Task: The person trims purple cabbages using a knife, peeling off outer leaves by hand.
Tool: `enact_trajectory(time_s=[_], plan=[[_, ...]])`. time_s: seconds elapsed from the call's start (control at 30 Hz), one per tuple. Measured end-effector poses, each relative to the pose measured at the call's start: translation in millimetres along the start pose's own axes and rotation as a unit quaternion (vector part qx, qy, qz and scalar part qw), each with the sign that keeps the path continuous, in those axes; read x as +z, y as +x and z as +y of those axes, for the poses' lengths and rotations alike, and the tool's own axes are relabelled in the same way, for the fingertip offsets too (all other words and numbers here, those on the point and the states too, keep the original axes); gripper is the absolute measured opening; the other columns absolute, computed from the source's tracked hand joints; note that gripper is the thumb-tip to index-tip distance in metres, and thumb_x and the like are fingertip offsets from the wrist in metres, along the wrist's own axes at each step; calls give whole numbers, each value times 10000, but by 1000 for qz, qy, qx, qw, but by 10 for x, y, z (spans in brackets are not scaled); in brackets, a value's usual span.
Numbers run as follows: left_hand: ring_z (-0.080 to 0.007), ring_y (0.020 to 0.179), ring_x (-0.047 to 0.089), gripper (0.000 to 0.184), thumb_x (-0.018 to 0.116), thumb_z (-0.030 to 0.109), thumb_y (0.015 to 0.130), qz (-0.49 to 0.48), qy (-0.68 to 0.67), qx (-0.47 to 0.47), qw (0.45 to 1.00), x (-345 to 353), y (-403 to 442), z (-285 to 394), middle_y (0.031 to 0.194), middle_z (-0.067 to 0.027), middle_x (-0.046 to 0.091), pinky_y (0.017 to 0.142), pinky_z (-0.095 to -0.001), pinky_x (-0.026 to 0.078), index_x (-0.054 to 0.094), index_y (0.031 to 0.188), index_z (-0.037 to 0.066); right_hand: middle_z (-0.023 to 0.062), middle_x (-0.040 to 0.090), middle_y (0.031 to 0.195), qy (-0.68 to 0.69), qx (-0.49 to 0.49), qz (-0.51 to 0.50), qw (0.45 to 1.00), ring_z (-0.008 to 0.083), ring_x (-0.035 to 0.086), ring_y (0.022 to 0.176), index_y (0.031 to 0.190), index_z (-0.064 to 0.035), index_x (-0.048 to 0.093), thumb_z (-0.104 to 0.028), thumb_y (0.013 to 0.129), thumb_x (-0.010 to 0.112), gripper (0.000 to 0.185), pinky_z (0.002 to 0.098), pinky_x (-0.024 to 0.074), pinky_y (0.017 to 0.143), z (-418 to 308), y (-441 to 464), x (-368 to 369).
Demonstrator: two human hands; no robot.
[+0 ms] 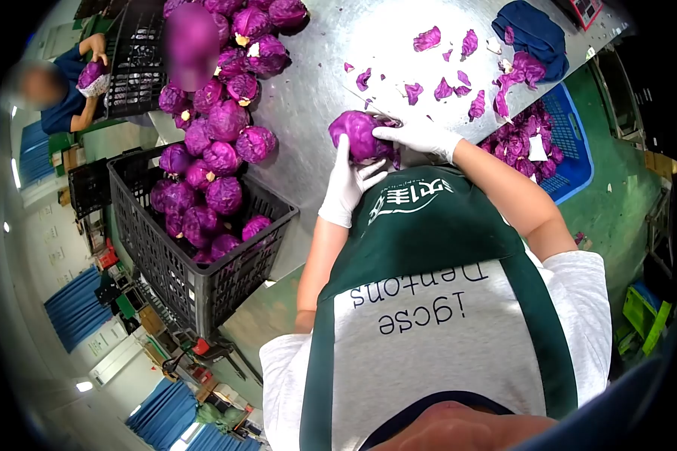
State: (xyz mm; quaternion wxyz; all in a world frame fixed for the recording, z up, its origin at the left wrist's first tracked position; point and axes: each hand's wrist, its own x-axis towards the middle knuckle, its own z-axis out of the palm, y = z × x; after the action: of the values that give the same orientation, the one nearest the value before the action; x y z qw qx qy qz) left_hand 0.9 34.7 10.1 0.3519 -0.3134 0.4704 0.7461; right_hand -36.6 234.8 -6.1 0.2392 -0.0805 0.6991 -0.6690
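A green apron (444, 240) is worn just behind the left hand (344, 192). Left of that hand, whole cabbages (228, 120) are heaped on the worktop (312, 83) and in a black crate (242, 278), seemingly unstarted. By both it and the right hand (421, 140), a purple cabbage (353, 134) is grasped. Rightward, loose leaves (413, 93) are scattered; beyond, a blue basket (577, 129) is part-filled, apparently with work done.

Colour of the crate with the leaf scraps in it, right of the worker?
Blue crate; head view, the only one.

purple cabbage (353, 135), white gloves (417, 140), dark green apron (429, 244) with white lettering (412, 201), black crate (158, 255), blue basket (581, 154).
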Motion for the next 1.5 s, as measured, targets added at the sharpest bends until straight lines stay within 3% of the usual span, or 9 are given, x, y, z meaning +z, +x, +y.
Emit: enact_trajectory(time_s=[0.13,0.23,0.27,0.33,0.4,0.53,0.8,1.0,1.5], plan=[[-197,929,600,579,744,316,844,85,226,123,962,75,163,-122,1140,-111,547,665,-351,514,429,1245,42,70,644,995,18,133,33,990,143,580,904,1381,-82,510,-359,929,614,540,297,487,815,96,40,-96],[-269,1042,574,801,802,307,773,147,450,248,845,25,323,-99,1174,-155,536,884,-357,494,361,1355,-22,40,643,910,-9,195,41,980,98,569,819,1376,-77,519,-360,935,602,531,261,484,745,63,37,-208],[-294,1087,553,848,816,299,745,187,480,296,805,44,358,-111,1214,-183,515,933,-370,468,343,1373,-19,116,659,910,-53,155,76,984,112,521,479,1412,-88,473,-295,963,548,500,274,488,492,72,24,-191],[-344,1178,511,945,845,283,690,260,530,387,708,101,436,-145,1295,-241,473,1029,-397,416,305,1408,-12,153,634,1137,-61,96,100,988,167,556,913,1394,-76,497,-311,958,556,499,314,451,822,244,37,-202],[-324,1230,476,988,843,289,705,159,457,385,786,169,501,-99,1371,-233,407,1037,-381,410,262,1440,-26,199,581,1304,-149,-19,123,981,268,559,1199,1409,-31,458,-317,962,553,540,369,414,1026,310,25,-221],[-310,1257,468,1039,848,250,700,112,438,372,811,272,554,10,1369,-216,401,1055,-395,403,212,1491,27,263,448,1403,-292,-28,134,946,424,488,1245,1470,-27,312,-379,932,599,704,434,407,1038,58,-126,-260],[-355,1141,475,775,851,206,618,81,501,414,756,399,562,112,1184,-193,451,997,-448,406,458,1263,33,269,285,1510,-425,-42,56,903,430,347,1363,1521,-64,186,-466,974,488,743,452,348,1091,56,18,-335],[-354,1151,470,774,842,185,630,59,444,412,793,395,582,96,1208,-194,438,1013,-441,401,450,1281,36,251,289,1513,-421,-37,47,905,443,307,1376,1517,-76,214,-549,970,401,747,507,222,1141,148,56,-377],[-387,1243,398,938,838,272,650,154,545,439,698,457,781,-45,1324,-244,394,1074,-440,331,358,1393,-40,221,472,1390,-246,-68,149,955,348,452,1283,1405,-28,413,-342,996,461,517,399,341,1082,255,135,-376]])
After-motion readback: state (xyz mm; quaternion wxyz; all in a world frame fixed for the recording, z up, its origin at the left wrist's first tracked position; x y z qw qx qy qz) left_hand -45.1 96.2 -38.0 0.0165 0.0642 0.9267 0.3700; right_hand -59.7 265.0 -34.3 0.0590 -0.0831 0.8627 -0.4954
